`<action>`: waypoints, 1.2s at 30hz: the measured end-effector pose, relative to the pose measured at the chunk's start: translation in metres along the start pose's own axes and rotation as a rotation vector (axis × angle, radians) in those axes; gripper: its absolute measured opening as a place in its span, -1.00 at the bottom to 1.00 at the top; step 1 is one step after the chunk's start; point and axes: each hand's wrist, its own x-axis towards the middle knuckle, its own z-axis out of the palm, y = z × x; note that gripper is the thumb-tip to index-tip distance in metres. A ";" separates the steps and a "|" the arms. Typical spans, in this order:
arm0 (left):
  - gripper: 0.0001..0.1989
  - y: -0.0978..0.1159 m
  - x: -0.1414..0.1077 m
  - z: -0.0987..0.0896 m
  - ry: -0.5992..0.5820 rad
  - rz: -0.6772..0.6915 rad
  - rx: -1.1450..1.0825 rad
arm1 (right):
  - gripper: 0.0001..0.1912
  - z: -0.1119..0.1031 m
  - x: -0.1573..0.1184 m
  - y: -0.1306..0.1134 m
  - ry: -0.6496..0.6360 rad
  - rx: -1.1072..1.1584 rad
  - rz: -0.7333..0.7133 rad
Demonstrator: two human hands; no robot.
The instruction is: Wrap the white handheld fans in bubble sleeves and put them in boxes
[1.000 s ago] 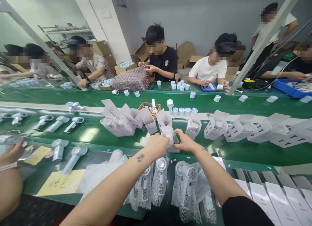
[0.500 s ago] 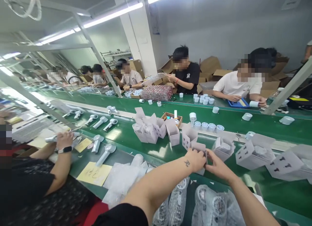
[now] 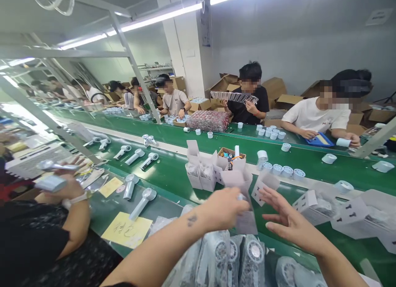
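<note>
Over the green belt, my left hand (image 3: 227,208) has its fingers closed round the edge of a white box (image 3: 246,221), blurred by motion. To its right my right hand (image 3: 286,221) is held up with the fingers spread and nothing in them. Just behind it stands an open white box (image 3: 266,186). Further left, white boxes (image 3: 201,175) hold bagged items. Below my hands lie several white handheld fans (image 3: 255,252) in clear bags.
At the left a person (image 3: 74,221) holds pale devices over the bench. Loose fans (image 3: 144,202) lie by a yellow paper (image 3: 126,230). Filled boxes (image 3: 355,212) stand at the right. People sit across the belt (image 3: 173,155), near white cups (image 3: 270,132).
My hands have moved apart; the right has let go of the box and spread its fingers. The view has shifted, and the person at the left has raised the devices.
</note>
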 end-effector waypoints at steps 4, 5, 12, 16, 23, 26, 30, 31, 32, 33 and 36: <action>-0.64 -0.103 -0.090 -0.030 0.094 -0.307 -0.186 | -0.46 0.048 0.035 0.006 -0.012 -0.022 0.054; -0.64 -0.131 -0.104 -0.030 0.104 -0.369 -0.186 | -0.50 0.061 0.048 0.013 -0.018 -0.040 0.082; -0.64 -0.300 -0.115 0.011 0.007 -0.550 0.068 | -0.57 0.147 0.130 0.039 0.105 -0.159 0.162; -0.71 -0.347 -0.101 0.033 -0.059 -0.502 0.034 | -0.60 0.179 0.143 0.036 0.114 -0.229 0.185; -0.41 -0.365 -0.064 0.046 -0.238 -0.492 0.007 | -0.68 0.218 0.126 0.032 -0.222 -0.288 0.241; -0.44 -0.362 -0.051 0.034 -0.237 -0.513 0.012 | -0.67 0.220 0.113 0.032 -0.273 -0.273 0.263; -0.46 -0.348 -0.080 0.018 -0.046 -0.483 0.018 | -0.66 0.205 0.091 0.040 -0.296 -0.279 0.305; -0.50 -0.343 -0.096 0.020 0.061 -0.545 -0.013 | -0.66 0.201 0.086 0.041 -0.290 -0.283 0.318; -0.57 -0.337 -0.114 0.026 0.169 -0.664 -0.062 | -0.66 0.198 0.082 0.043 -0.279 -0.286 0.330; -0.63 -0.330 -0.133 0.037 0.267 -0.820 -0.122 | -0.66 0.196 0.078 0.042 -0.263 -0.285 0.342; -0.73 -0.308 -0.186 0.086 0.302 -1.262 -0.286 | -0.66 0.198 0.068 0.033 -0.208 -0.258 0.348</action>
